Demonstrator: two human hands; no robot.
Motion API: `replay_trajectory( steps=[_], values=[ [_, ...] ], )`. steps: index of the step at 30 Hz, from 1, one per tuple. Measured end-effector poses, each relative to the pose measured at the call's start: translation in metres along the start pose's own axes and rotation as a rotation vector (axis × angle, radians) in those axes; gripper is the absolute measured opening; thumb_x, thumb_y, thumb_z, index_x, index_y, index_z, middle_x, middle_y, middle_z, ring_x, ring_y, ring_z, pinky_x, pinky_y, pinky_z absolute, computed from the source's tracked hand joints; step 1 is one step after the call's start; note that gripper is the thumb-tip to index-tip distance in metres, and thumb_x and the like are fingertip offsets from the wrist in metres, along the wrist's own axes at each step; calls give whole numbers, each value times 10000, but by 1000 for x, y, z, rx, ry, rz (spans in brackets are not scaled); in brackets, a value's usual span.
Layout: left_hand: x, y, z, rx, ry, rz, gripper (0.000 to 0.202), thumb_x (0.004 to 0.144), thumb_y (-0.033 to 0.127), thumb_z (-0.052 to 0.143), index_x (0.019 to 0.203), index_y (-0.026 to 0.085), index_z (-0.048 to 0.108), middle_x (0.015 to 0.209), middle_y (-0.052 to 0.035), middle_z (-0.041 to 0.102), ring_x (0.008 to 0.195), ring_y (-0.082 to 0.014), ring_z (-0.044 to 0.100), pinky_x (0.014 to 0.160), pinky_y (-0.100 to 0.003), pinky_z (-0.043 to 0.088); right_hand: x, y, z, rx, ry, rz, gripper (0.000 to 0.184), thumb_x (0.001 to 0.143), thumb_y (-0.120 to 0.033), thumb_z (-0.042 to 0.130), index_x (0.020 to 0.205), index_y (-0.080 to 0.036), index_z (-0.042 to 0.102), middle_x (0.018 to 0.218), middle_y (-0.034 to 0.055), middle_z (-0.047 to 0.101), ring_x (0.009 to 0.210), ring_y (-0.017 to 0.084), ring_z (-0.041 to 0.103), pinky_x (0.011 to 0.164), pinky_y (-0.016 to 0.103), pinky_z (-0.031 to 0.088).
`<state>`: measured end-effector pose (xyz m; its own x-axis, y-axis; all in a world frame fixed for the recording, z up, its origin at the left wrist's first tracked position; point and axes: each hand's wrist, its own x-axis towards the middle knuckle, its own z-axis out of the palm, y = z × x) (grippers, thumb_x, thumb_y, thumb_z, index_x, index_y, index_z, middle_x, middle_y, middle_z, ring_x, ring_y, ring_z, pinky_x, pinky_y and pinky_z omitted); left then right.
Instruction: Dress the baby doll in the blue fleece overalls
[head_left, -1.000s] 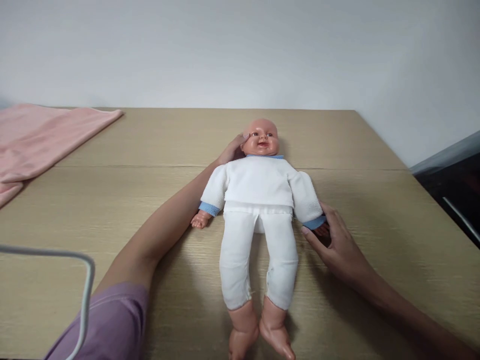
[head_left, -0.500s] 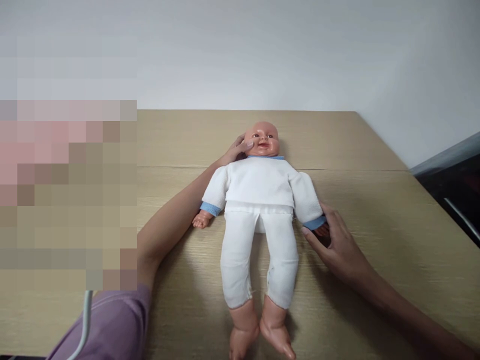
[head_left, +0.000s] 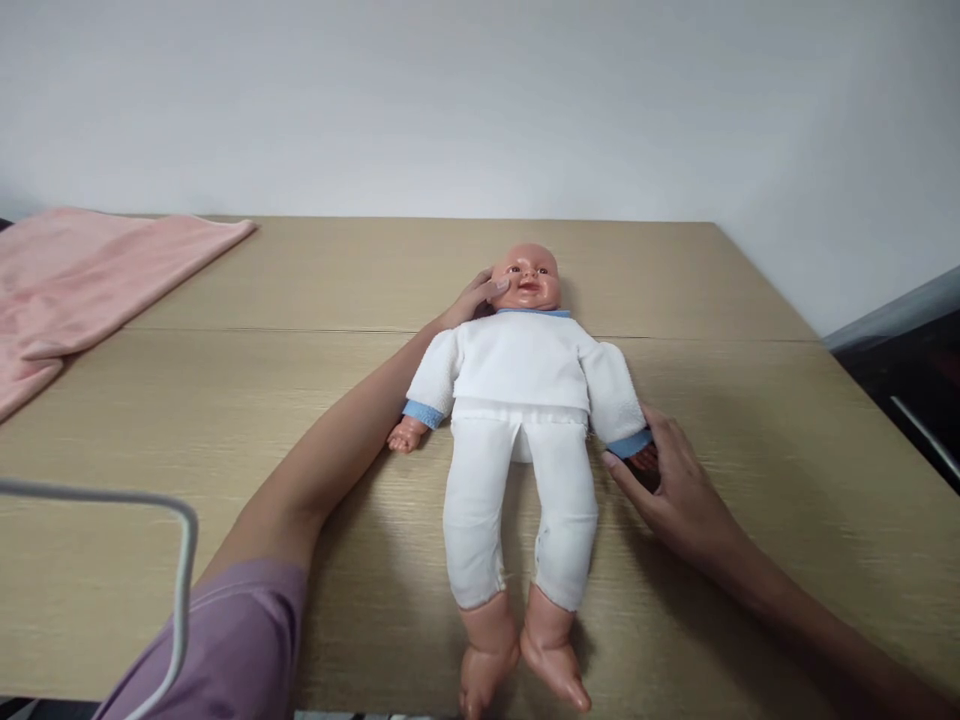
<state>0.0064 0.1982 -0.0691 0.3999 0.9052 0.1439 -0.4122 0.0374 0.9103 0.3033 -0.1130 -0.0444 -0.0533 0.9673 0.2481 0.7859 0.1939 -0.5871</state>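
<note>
A baby doll (head_left: 523, 365) lies on its back with its head toward the wall, in a white top and white trousers with blue cuffs and collar. Its bare feet point toward me. My left hand (head_left: 478, 298) holds the side of the doll's head, the thumb against its cheek and the other fingers partly hidden by the head. At the doll's blue cuff on the right, my right hand (head_left: 670, 485) curls round its small hand, thumb on the near side and fingers on the far side.
The doll lies on a wooden table (head_left: 360, 280) with a seam across it. A pink cloth (head_left: 97, 270) is spread at the far left. A pale cable (head_left: 184, 590) crosses the lower left. Beyond the table's right edge stands a dark object (head_left: 907, 370).
The left part of the view, blocked out earlier, now shows the pink cloth and more of the cable. Both hands keep the same places on the doll.
</note>
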Motion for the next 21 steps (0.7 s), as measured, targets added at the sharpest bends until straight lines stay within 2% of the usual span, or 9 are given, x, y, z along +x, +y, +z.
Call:
replay_trajectory(
  steps=[7, 17, 21],
  values=[
    [-1, 1, 0, -9, -3, -14, 740, 748, 596, 1027, 1316, 215, 745, 1495, -154, 788, 1564, -464, 641, 1372, -625, 426, 1, -2, -1, -4, 0, -7, 623, 1097, -561, 670, 1624, -262, 526, 1462, 189, 707, 1353, 431, 689, 1175, 633, 584],
    [-3, 3, 4, -18, -24, -12, 822, 801, 576, 1007, 1469, 207, 701, 1594, -165, 750, 1661, -458, 561, 1425, -613, 386, 0, 1, 0, -27, 9, -34, 629, 1108, -562, 663, 1637, -259, 507, 1476, 196, 700, 1355, 427, 684, 1173, 626, 581],
    [-5, 5, 6, -17, -23, -18, 828, 791, 564, 1017, 1473, 213, 705, 1592, -164, 752, 1653, -453, 572, 1413, -596, 400, 0, 1, 1, -40, 19, -48, 605, 1108, -556, 662, 1617, -263, 513, 1465, 194, 697, 1340, 430, 683, 1164, 644, 579]
  ],
)
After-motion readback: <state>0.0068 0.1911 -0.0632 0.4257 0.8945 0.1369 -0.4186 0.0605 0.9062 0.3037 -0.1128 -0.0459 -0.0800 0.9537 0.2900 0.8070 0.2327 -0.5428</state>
